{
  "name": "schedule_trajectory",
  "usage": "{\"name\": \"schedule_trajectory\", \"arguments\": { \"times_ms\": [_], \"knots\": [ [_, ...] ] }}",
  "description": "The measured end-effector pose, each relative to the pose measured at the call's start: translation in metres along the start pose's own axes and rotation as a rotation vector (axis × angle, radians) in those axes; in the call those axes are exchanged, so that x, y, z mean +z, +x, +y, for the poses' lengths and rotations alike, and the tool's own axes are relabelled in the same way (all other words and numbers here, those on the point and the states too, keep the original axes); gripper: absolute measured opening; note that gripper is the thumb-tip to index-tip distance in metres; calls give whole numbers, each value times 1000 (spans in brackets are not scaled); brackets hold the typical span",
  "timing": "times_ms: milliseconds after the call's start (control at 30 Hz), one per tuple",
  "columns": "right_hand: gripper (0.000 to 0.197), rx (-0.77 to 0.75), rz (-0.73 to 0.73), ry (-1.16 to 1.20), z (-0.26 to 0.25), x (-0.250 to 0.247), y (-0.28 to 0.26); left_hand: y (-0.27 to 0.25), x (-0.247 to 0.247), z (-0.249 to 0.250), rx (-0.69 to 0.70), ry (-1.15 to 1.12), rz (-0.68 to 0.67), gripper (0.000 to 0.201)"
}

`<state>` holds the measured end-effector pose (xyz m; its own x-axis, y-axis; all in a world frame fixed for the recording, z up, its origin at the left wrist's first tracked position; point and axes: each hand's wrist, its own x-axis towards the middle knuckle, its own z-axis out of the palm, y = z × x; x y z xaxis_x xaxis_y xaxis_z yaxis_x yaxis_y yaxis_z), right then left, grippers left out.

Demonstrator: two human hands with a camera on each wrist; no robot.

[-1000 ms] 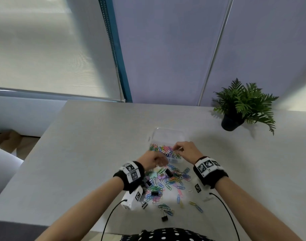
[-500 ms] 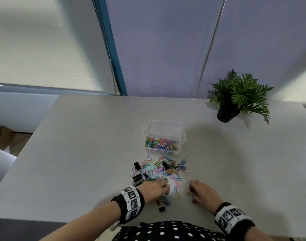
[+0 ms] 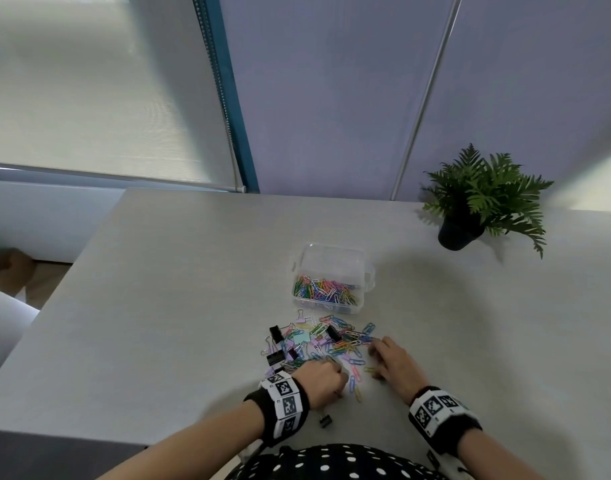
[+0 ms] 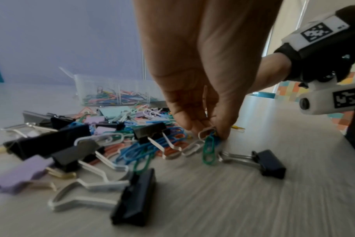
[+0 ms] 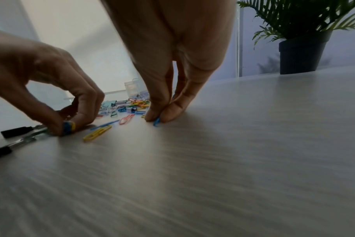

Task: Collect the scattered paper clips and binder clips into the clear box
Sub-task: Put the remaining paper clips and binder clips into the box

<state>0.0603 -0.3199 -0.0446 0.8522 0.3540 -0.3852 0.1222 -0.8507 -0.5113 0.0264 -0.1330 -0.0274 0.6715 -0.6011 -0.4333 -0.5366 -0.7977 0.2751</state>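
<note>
The clear box [image 3: 332, 258] stands open mid-table, its near half filled with coloured paper clips [image 3: 323, 289]. In front of it lies a scattered pile of paper clips and binder clips [image 3: 314, 341]. My left hand [image 3: 326, 381] is at the pile's near edge; its curled fingers [image 4: 210, 129] pinch a few paper clips, a green one [image 4: 209, 150] dangling. My right hand [image 3: 383, 358] is at the pile's right edge, and its thumb and fingertip [image 5: 157, 117] pinch a blue paper clip [image 5: 156, 122] against the table. A small black binder clip [image 3: 325, 420] lies alone close to me.
A potted fern [image 3: 470, 209] stands at the back right of the grey table [image 3: 158, 306]. Loose yellow [image 5: 97, 133] and pink [image 5: 127, 119] paper clips lie between my hands. The table's left edge drops off toward the floor.
Both hands have come back from over the box to the near side of the pile. They now pinch clips on the table, the right hand a little closer to the pile.
</note>
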Motion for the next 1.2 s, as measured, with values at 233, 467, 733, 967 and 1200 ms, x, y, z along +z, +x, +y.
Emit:
{"name": "schedule_trajectory", "arguments": {
  "times_ms": [233, 467, 733, 967, 1200],
  "knots": [
    [21, 9, -35, -24, -2, 2, 2, 7, -18, -27, -50, -373, 79, 15],
    [36, -70, -60, 86, -3, 0, 9, 0, -45, -65, -252, -812, 198, 18],
    [35, 94, -31, 86, -13, 12, 25, 10, -80, -95, -335, -833, 354, 18],
    [16, 130, 20, -26, -23, 21, 28, 41, -101, -108, -434, -527, 471, 23],
    [35, 150, 2, -21, -19, 22, 29, 38, -75, -107, -379, -481, 555, 27]
  ]
}}
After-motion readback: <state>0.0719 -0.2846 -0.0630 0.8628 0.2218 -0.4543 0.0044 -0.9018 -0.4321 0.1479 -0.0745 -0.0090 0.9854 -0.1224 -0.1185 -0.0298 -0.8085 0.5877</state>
